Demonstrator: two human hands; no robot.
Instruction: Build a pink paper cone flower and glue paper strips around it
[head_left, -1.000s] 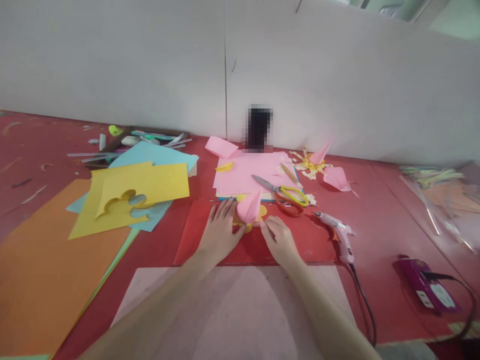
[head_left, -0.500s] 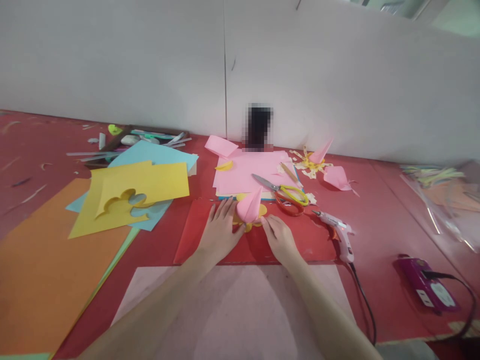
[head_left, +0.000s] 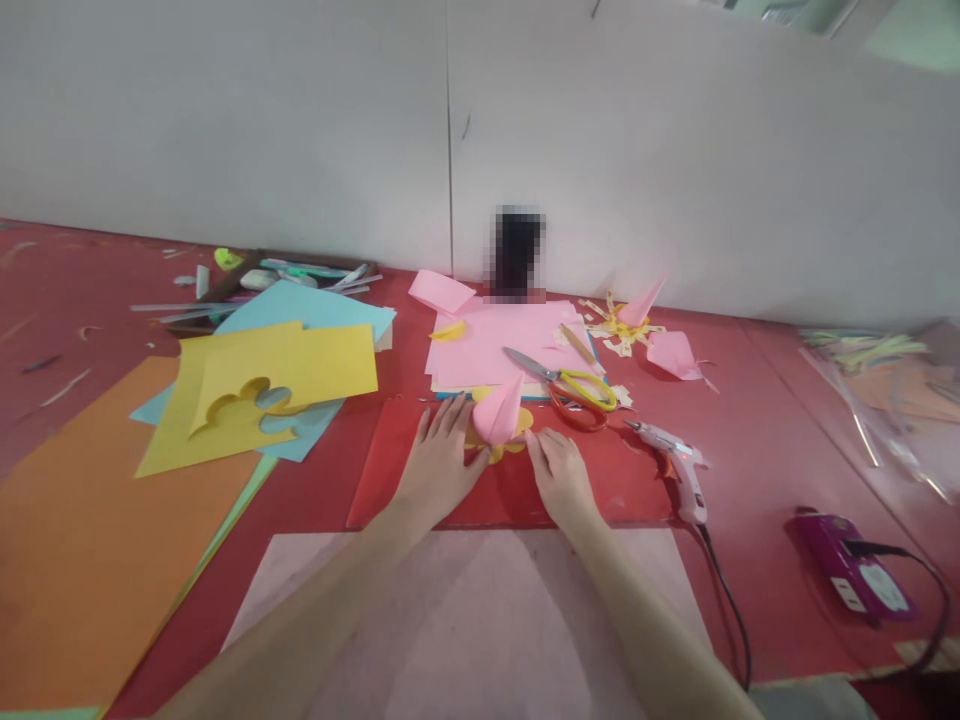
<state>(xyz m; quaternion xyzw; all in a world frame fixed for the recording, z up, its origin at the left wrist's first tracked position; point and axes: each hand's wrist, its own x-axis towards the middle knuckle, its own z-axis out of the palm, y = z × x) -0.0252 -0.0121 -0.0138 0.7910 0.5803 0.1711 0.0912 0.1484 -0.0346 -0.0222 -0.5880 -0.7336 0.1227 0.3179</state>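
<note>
A pink paper cone [head_left: 499,411] stands on a yellow paper cut-out [head_left: 517,427] on a red sheet [head_left: 607,478]. My left hand [head_left: 439,467] lies flat on the red sheet, fingers stretched out, its thumb touching the yellow cut-out at the cone's left. My right hand [head_left: 559,475] rests on the sheet at the cone's right, fingers together and curled down, fingertips at the cut-out's edge. Whether it pinches anything I cannot make out.
Yellow-handled scissors [head_left: 570,383] lie on pink sheets [head_left: 495,345] behind the cone. A glue gun [head_left: 679,467] with cable lies to the right, a purple box [head_left: 851,578] farther right. Yellow [head_left: 292,375], blue and orange [head_left: 82,540] papers lie left. More pink cones [head_left: 671,352] sit near the wall.
Both hands stay at the cone's base; the right hand has shifted very slightly. The cone and cut-out have not visibly moved.
</note>
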